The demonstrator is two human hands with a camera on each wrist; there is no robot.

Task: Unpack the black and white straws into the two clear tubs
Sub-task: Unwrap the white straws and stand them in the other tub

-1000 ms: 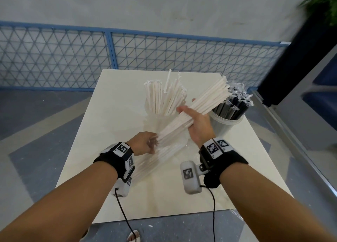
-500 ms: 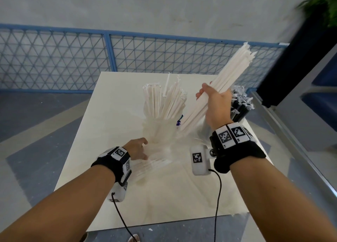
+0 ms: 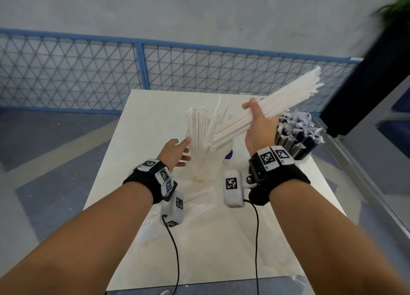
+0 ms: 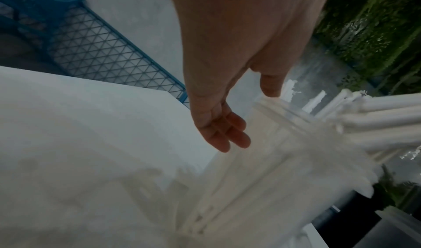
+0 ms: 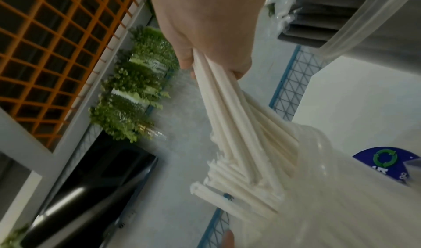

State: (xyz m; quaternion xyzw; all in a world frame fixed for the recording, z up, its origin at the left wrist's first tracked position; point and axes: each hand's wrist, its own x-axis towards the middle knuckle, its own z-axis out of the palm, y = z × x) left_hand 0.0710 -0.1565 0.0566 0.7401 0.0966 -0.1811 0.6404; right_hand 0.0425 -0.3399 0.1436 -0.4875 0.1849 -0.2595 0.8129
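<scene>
head: right hand (image 3: 258, 126) clamps white straw bundle (image 3: 286, 99), lower ends dipping into clear tub (image 3: 205, 161) just left of the grip; black straws (image 3: 297, 137) in tub right of it | left wrist: left hand (image 4: 227, 107) fingers spread, empty, beside tub | right wrist: fingers wrapped round bundle, tub below

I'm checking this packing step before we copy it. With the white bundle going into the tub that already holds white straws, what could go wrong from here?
The right hand grips the white straw bundle tilted, so its low ends may snag on straws already standing in the clear tub and splay out.
The left hand is open beside the tub, not holding it; a sideways push might tip it.
</scene>
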